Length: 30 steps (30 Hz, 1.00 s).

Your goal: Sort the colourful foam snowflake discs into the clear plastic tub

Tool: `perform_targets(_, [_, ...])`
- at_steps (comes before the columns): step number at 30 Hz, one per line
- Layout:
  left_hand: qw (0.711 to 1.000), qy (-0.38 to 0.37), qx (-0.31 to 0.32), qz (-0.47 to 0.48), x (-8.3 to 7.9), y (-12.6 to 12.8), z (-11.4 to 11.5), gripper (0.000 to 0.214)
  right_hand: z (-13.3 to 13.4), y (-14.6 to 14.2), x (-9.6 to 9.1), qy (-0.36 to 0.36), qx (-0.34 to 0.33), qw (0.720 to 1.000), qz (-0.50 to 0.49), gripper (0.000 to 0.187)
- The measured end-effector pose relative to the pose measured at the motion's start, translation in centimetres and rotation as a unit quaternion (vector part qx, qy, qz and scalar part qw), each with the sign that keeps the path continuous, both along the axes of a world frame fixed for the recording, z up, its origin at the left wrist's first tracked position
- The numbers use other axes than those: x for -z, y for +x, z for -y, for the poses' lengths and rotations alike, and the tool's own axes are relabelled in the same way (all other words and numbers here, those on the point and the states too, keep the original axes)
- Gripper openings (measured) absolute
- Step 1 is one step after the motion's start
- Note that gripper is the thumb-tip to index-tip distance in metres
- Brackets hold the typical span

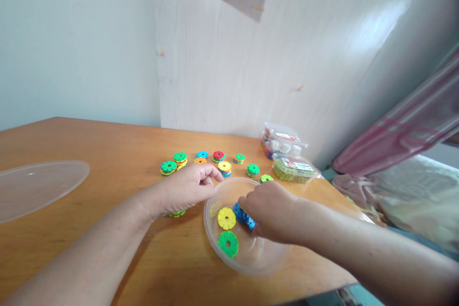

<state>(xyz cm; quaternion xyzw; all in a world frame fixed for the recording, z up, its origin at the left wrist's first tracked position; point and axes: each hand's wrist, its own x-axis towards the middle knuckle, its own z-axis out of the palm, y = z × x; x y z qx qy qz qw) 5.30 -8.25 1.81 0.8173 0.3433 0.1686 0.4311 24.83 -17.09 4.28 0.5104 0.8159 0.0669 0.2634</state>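
A clear round plastic bowl [251,267] stands near the table's front edge. Inside it lie a yellow notched disc [226,218], a green notched disc [228,244] and several blue notched discs [241,213]. My right hand [274,210] reaches into the bowl, its fingers closed over the blue discs and partly hiding them. At the bowl's far left rim, my left hand [191,186] has its fingers curled; whatever they may hold is hidden. Behind the hands stand small stacks of coloured discs, among them a green-topped stack [169,168], a yellow-topped stack [224,168] and a red-topped stack [218,156].
A clear round lid [43,186] lies on the wooden table [107,148] at left. Clear boxes, one with white and coloured pieces [285,143] and one with green pieces [296,169], sit at the back right. Beyond the right edge are a pink curtain [390,129] and plastic-wrapped items [409,201].
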Motion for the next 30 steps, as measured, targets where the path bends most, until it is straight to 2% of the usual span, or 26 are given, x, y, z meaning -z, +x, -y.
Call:
perform_targets(15, [1.0,0.008,0.001,0.013,0.1,0.0,0.0,0.032,0.2,1.1,-0.9,0.002,-0.028,0.998,-0.061,0.017])
perform_targets(21, [1.0,0.006,0.002,0.012,0.2,0.0,-0.1,0.033,0.7,1.1,-2.2,-0.102,-0.014,0.983,-0.15,0.017])
perform_targets(26, [1.0,0.006,0.005,0.018,0.3,0.0,-0.1,0.035,0.7,1.9,-2.6,-0.096,0.02,0.974,-0.203,0.025])
perform_targets(30, [1.0,0.01,0.004,0.014,0.1,0.0,0.0,0.034,0.3,2.9,-3.5,-0.13,0.033,0.965,-0.226,0.026])
